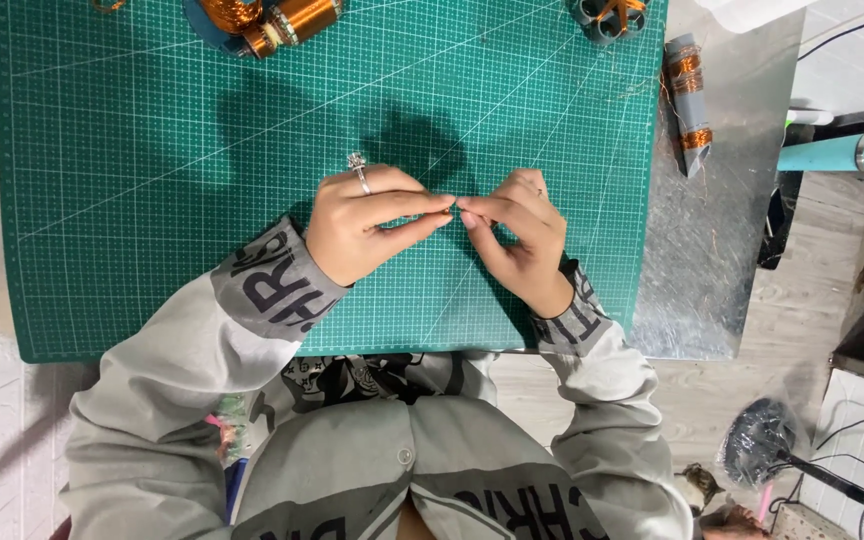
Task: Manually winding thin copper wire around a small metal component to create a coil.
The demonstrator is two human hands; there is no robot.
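Both hands meet over the middle of a green gridded cutting mat (152,150). My left hand (367,225), with a ring on one finger, pinches something tiny between thumb and forefinger. My right hand (517,235) pinches the same spot from the other side, fingertips touching the left ones. The thing held is too small to make out; it may be fine wire. Grey sleeves with dark printed cuffs cover both forearms.
Copper wire coils (282,20) lie at the mat's far edge, and a grey part with orange winding (607,15) sits further right. A grey tube wrapped in copper wire (690,100) rests on the metal tabletop (712,250). A teal cylinder (832,152) sticks out at right.
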